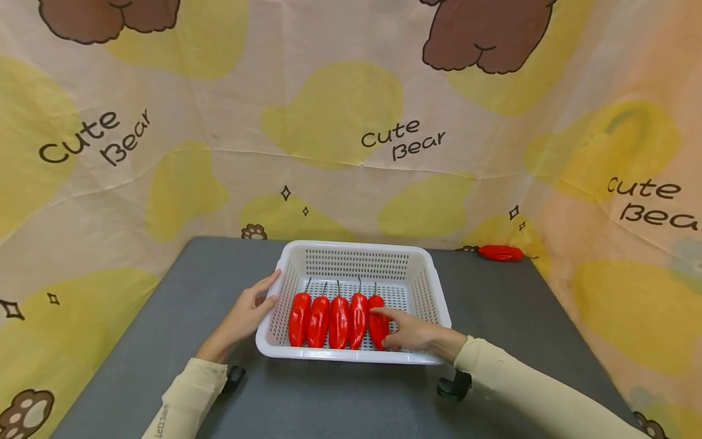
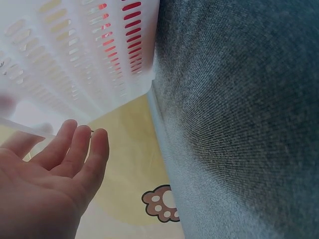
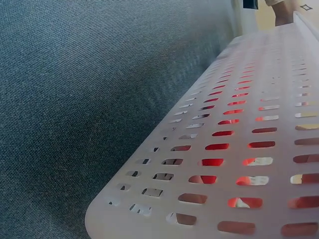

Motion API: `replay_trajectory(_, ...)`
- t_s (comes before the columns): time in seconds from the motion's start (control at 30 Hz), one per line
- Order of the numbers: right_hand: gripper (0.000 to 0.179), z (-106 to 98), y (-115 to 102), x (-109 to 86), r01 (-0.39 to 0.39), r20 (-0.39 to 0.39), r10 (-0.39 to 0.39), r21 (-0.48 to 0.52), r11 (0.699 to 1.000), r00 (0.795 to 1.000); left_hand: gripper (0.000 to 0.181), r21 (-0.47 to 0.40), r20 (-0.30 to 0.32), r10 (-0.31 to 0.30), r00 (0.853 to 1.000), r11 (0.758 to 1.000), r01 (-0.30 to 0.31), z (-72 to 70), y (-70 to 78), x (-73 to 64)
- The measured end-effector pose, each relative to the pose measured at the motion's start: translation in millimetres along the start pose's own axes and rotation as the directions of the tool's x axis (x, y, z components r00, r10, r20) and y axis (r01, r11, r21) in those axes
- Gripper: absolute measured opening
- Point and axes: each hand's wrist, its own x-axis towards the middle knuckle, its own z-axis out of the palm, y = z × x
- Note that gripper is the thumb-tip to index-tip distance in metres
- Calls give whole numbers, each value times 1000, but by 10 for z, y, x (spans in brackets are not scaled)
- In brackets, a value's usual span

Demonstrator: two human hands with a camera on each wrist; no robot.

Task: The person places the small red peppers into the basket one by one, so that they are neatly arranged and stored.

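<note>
A white perforated plastic basket [image 1: 351,356] sits on the grey table, with several red chili peppers [image 1: 339,323] lined up side by side in it, stems pointing away. My right hand [image 1: 411,329] reaches over the near right edge and grips the rightmost red pepper [image 1: 377,320] between fingers and thumb. At the basket's left rim, my left hand [image 1: 247,314] holds on, some fingertips just outside the wall in the left wrist view. The right wrist view shows the basket's near wall [image 3: 224,164], red showing through its slots; the right hand's fingers are hidden there.
One more red pepper [image 1: 501,253] lies at the table's far right corner. The grey table [image 1: 351,402] extends around the basket. A printed cloth [image 1: 340,122] hangs behind it and along both sides.
</note>
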Motion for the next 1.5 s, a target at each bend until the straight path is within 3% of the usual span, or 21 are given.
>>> replay_trajectory(0.17, 75, -3, 14, 12, 5, 23, -5, -11, 1000, 1000, 59, 7, -2, -6, 1000, 1000, 6, 4, 10, 3)
replay_trajectory(0.43, 79, 15, 5, 15, 12, -5, -13, -56, 998, 1000, 57, -2, -1, 11, 1000, 1000, -11, -5, 6, -3)
replay_trajectory(0.7, 76, 12, -15, -6, 135, -4, -137, -156, 979, 991, 57, -22, -6, 20, 1000, 1000, -20, -16, 23, -8)
replay_trajectory(0.97, 74, -24, -8, -22, 192, 27, -191, -172, 966, 981, 58, -21, -4, 3, 1000, 1000, -3, 3, 5, 6)
replay_trajectory(1.5, 72, -120, -11, -116, 173, 47, -168, -162, 971, 985, 59, -15, 2, -18, 1000, 1000, 18, -2, 23, -6)
